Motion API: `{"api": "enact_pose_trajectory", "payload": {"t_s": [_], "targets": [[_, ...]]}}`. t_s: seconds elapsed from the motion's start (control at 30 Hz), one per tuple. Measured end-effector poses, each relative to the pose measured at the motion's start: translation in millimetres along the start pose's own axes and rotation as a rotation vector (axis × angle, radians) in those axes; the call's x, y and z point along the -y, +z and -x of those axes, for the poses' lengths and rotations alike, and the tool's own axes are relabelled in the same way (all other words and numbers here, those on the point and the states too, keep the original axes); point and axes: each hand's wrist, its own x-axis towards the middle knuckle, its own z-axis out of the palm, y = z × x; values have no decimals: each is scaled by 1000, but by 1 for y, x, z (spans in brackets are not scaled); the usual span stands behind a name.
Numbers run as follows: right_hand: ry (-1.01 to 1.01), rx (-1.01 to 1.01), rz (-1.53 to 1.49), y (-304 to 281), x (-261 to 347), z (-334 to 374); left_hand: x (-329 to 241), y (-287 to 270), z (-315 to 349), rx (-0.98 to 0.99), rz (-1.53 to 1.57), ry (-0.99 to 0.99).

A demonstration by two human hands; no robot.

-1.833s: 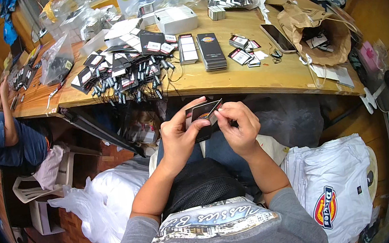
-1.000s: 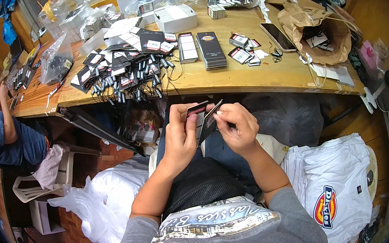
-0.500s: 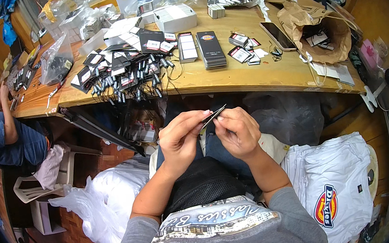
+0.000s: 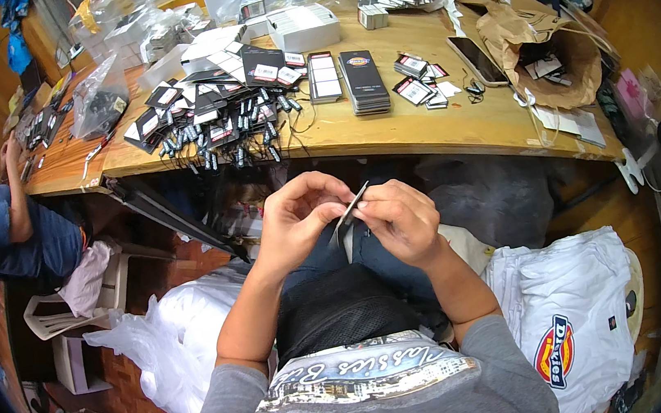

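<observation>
Above my lap, in front of the table edge, I hold a thin dark hang tag (image 4: 360, 194), tilted and seen nearly edge-on. My right hand (image 4: 400, 218) pinches it between thumb and fingers. My left hand (image 4: 295, 221) has its fingertips closed at the tag's other side; any string there is too small to make out. On the table, a heap of black and white hang tags with cords (image 4: 207, 110) lies to the left. A neat stack of black tags (image 4: 366, 82) stands ahead of my hands, next to a stack of white labels (image 4: 324, 77).
Loose labels (image 4: 418, 90), a phone (image 4: 477, 61) and a brown paper bag (image 4: 557, 88) lie to the right on the table (image 4: 323, 143). White shirts (image 4: 560, 294) are piled at my right, a white plastic bag (image 4: 174, 341) at my left. Another person (image 4: 20, 228) sits far left.
My left hand has shifted its fingers along the tag, and the tag has turned steeper. Both hands stay close together. The view has shifted slightly.
</observation>
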Motion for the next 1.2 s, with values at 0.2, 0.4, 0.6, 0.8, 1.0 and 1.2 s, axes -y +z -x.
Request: {"api": "enact_pose_trajectory", "payload": {"t_s": [0.2, 0.4, 0.6, 0.8, 1.0, 1.2], "targets": [[272, 144, -205, -7, 0, -9, 12, 0, 1, 12, -315, 182], [707, 202, -858, -4, -5, -6, 11, 14, 5, -126, -801, 481], [679, 238, -1005, -5, -17, -6, 18, 11, 10, -228, -370, 159], [702, 410, -968, -12, -15, -16, 19, 10, 14, -208, -315, 150], [665, 571, -955, -21, -25, -10, 8, -1, 5, -251, 223, 47], [723, 604, -898, -16, -29, 5, 1, -2, 2, -289, 545, 35]]}}
